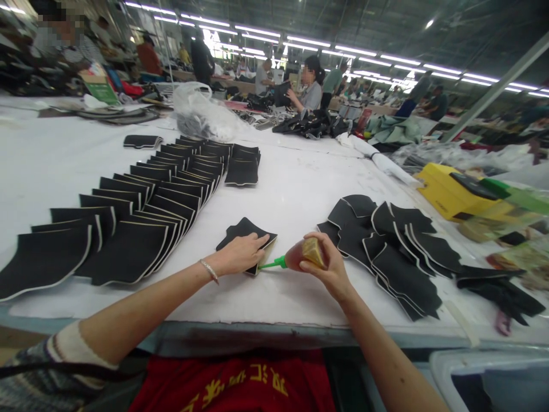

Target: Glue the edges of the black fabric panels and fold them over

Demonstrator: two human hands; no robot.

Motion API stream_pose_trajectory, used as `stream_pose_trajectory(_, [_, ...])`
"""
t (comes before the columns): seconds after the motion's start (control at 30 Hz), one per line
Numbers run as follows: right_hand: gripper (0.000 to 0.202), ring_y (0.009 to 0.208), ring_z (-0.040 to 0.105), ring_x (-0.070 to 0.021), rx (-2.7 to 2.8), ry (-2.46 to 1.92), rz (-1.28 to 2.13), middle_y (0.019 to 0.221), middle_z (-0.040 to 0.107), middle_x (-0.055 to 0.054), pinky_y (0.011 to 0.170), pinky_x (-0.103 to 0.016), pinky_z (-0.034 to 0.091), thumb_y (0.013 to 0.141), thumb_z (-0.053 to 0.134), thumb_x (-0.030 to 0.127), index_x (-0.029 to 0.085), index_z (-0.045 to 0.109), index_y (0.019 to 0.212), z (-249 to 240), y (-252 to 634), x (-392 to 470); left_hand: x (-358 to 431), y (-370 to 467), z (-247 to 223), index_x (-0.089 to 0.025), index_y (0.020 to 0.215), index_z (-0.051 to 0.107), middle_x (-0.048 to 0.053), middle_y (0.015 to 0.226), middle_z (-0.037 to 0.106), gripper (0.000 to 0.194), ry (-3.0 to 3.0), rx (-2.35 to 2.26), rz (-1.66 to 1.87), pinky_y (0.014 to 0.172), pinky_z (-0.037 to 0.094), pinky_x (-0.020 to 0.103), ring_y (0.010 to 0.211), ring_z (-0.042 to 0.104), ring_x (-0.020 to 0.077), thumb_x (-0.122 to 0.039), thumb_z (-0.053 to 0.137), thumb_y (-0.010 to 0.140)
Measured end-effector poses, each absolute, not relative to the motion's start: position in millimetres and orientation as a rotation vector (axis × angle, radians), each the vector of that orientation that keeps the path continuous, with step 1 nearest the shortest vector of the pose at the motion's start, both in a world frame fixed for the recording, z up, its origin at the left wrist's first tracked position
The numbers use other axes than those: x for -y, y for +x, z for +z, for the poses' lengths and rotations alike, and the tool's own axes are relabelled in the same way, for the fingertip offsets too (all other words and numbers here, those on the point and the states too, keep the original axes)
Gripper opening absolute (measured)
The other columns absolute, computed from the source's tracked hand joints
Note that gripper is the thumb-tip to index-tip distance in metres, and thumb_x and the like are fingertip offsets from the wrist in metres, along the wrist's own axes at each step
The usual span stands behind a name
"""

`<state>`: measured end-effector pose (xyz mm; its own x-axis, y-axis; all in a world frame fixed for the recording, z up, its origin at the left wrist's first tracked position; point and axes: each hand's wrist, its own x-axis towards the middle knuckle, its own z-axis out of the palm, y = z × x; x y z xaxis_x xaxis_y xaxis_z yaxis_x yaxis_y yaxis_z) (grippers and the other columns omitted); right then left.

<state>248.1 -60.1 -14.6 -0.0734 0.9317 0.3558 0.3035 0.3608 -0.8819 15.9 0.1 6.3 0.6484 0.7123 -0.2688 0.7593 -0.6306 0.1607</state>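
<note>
My right hand point(328, 263) is wrapped round a squeeze bottle point(298, 256) with amber liquid, tilted onto its side. Its thin green nozzle points left and meets the edge of a black panel point(235, 230) lying on the table. A tan strip shows along that panel's right edge. On the same panel, my left hand point(244, 252) rests with its fingers stretched out, pressing on the surface. Its thumb is hidden. To the right lies a loose pile of similar black panels point(403, 269) with pale edges.
Overlapping rows of black panels point(128, 243) fan across the left, with a smaller stack point(242, 170) beside them. Clear plastic bags point(201, 109) sit farther back. A yellow box point(454, 191) stands at right. Other people work beyond the white-covered table point(295, 200).
</note>
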Motion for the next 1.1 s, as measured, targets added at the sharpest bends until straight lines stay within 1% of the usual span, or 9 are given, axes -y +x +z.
stream_pose_trajectory(0.13, [0.046, 0.092, 0.057, -0.0230, 1.565, -1.188, 0.636, 0.103, 0.058, -0.002, 0.086, -0.037, 0.046, 0.072, 0.077, 0.041, 0.026, 0.056, 0.110, -18.0, 258.4, 46.4, -2.3, 13.8, 2.4, -0.015, 0.140, 0.044, 0.014, 0.135, 0.052, 0.047, 2.624, -1.191, -0.239, 0.073, 0.044, 0.028, 0.108, 0.056, 0.0241, -0.024, 0.027, 0.097])
stream_pose_trajectory(0.27, [0.048, 0.096, 0.057, -0.0244, 1.542, -1.230, 0.523, 0.107, 0.059, -0.003, 0.088, -0.039, 0.046, 0.072, 0.077, 0.043, 0.025, 0.054, 0.111, -20.9, 263.8, 41.9, -4.8, 11.4, -1.4, -0.014, 0.144, 0.039, 0.014, 0.132, 0.055, 0.051, 2.600, -1.182, -0.180, 0.075, 0.045, 0.030, 0.106, 0.057, 0.0245, -0.024, 0.026, 0.096])
stream_pose_trajectory(0.33, [0.048, 0.095, 0.058, -0.0241, 1.562, -1.216, 0.589, 0.106, 0.059, -0.003, 0.087, -0.039, 0.047, 0.073, 0.076, 0.043, 0.025, 0.054, 0.112, -22.3, 261.5, 47.1, -4.2, 11.5, 0.7, -0.014, 0.142, 0.042, 0.014, 0.133, 0.055, 0.051, 2.588, -1.176, -0.179, 0.075, 0.046, 0.031, 0.107, 0.056, 0.0259, -0.023, 0.027, 0.094])
stream_pose_trajectory(0.47, [0.045, 0.092, 0.058, -0.0234, 1.560, -1.185, 0.738, 0.103, 0.058, -0.002, 0.086, -0.039, 0.047, 0.074, 0.075, 0.043, 0.026, 0.055, 0.111, -24.7, 257.6, 52.8, -1.1, 12.6, 6.7, -0.014, 0.136, 0.049, 0.013, 0.145, 0.046, 0.048, 2.613, -1.130, -0.209, 0.073, 0.046, 0.033, 0.110, 0.053, 0.0281, -0.019, 0.029, 0.092])
stream_pose_trajectory(0.6, [0.045, 0.096, 0.055, -0.0232, 1.461, -1.225, 0.594, 0.105, 0.056, -0.002, 0.090, -0.038, 0.044, 0.074, 0.075, 0.041, 0.025, 0.054, 0.111, -24.9, 261.1, 43.0, -1.3, 12.1, 4.3, -0.012, 0.142, 0.041, 0.014, 0.138, 0.052, 0.052, 2.609, -1.158, -0.171, 0.073, 0.045, 0.032, 0.108, 0.054, 0.0269, -0.023, 0.024, 0.095])
stream_pose_trajectory(0.67, [0.047, 0.096, 0.055, -0.0234, 1.434, -1.242, 0.556, 0.106, 0.055, -0.003, 0.091, -0.039, 0.042, 0.074, 0.075, 0.040, 0.025, 0.053, 0.112, -24.8, 261.3, 42.4, -2.3, 11.3, 1.3, -0.012, 0.144, 0.040, 0.014, 0.135, 0.055, 0.052, 2.588, -1.181, -0.157, 0.075, 0.045, 0.031, 0.108, 0.055, 0.0260, -0.024, 0.024, 0.095])
stream_pose_trajectory(0.8, [0.046, 0.095, 0.057, -0.0242, 1.435, -1.268, 0.694, 0.103, 0.058, -0.003, 0.091, -0.040, 0.044, 0.075, 0.075, 0.042, 0.025, 0.054, 0.113, -28.5, 252.5, 61.4, -3.0, 10.0, -2.9, -0.017, 0.145, 0.039, 0.013, 0.126, 0.059, 0.052, 2.527, -1.259, -0.122, 0.079, 0.045, 0.030, 0.104, 0.059, 0.0243, -0.026, 0.026, 0.096])
stream_pose_trajectory(0.93, [0.042, 0.090, 0.057, -0.0220, 1.348, -1.213, 0.891, 0.099, 0.058, -0.001, 0.085, -0.036, 0.046, 0.078, 0.073, 0.042, 0.025, 0.054, 0.112, -36.4, 241.5, 79.9, -2.7, 9.9, -5.0, -0.019, 0.145, 0.038, 0.011, 0.122, 0.061, 0.051, 2.500, -1.286, -0.098, 0.082, 0.045, 0.030, 0.103, 0.060, 0.0236, -0.028, 0.027, 0.096])
stream_pose_trajectory(1.1, [0.041, 0.090, 0.056, -0.0210, 1.256, -1.220, 0.878, 0.096, 0.058, -0.001, 0.084, -0.034, 0.045, 0.077, 0.074, 0.042, 0.024, 0.055, 0.109, -39.2, 240.0, 75.9, -2.1, 10.4, -7.4, -0.014, 0.147, 0.036, 0.013, 0.125, 0.059, 0.054, 2.443, -1.310, -0.042, 0.085, 0.044, 0.032, 0.105, 0.059, 0.0243, -0.028, 0.024, 0.096])
